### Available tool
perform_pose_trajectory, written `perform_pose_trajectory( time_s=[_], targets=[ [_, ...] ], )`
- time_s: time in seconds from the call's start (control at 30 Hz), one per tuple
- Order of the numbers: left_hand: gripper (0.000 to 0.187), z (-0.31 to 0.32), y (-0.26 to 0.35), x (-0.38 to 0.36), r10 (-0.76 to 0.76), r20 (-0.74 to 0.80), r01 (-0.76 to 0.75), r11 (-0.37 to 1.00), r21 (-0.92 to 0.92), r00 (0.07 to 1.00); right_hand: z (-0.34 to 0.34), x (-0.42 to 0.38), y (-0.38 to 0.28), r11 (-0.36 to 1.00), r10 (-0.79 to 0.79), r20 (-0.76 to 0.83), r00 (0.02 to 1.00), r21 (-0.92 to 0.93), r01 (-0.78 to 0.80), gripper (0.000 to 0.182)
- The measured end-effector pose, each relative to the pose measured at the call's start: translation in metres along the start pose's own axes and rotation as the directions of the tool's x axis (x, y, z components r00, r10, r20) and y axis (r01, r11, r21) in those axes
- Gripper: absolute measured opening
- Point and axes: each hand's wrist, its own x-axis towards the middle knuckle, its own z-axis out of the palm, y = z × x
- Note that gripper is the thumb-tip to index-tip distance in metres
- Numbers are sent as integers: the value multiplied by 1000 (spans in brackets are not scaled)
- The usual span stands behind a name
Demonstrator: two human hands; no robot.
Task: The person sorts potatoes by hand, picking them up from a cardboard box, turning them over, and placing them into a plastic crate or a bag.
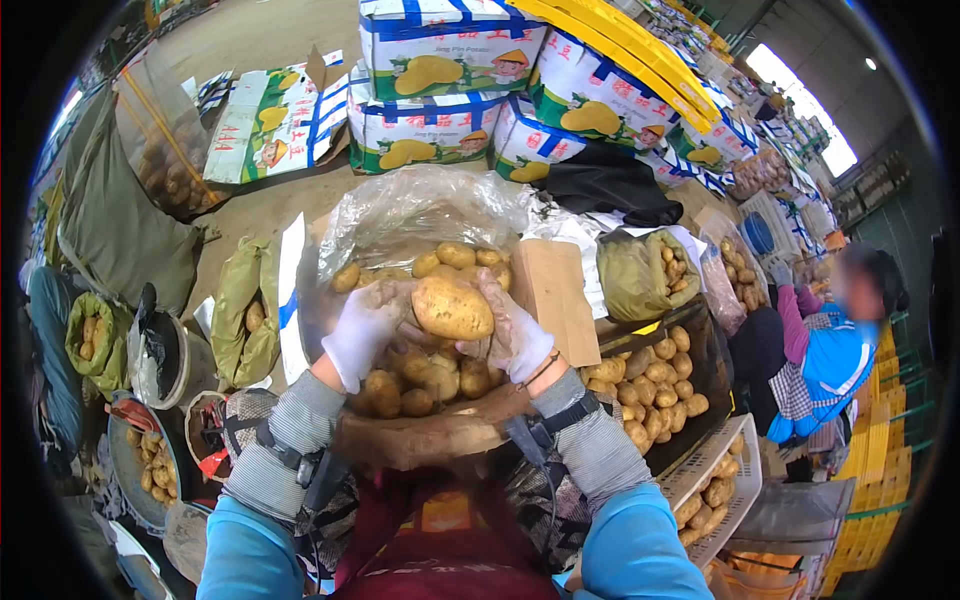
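Observation:
A large potato (452, 307) is held up between my two gloved hands, above an open carton lined with clear plastic (420, 205). My left hand (362, 325) grips its left end, the fingertips partly behind it. At the right end, my right hand (515, 332) closes on it with thumb and fingers. Both gloves are whitish and soiled at the fingers. Under and behind my hands, more potatoes (457, 255) fill the carton. A brown cardboard flap (560, 300) stands out on its right side.
A dark bin of potatoes (660, 385) and a white crate (745, 480) stand at the right. Green sacks (245, 320) flank the carton. Printed potato boxes (430, 50) are stacked ahead, with yellow crates (640, 50) on top. A person in blue (840, 365) sits at far right.

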Motion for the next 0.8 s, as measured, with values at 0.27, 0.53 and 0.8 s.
perform_pose_trajectory(
  time_s=[0.27,0.53,0.8],
  targets=[
    [14,-12,3,4,58,-326,-106,985,-132,944,-78,-85,-68,885,-219,-351,910,321,337,54],
    [10,-19,14,-7,56,-337,-104,986,-128,940,-284,-174,-72,536,-139,-888,438,304,787,45],
    [24,-25,24,-3,75,-339,-170,950,-261,938,-59,-17,-33,761,-296,-212,931,-642,95,45]
  ],
)
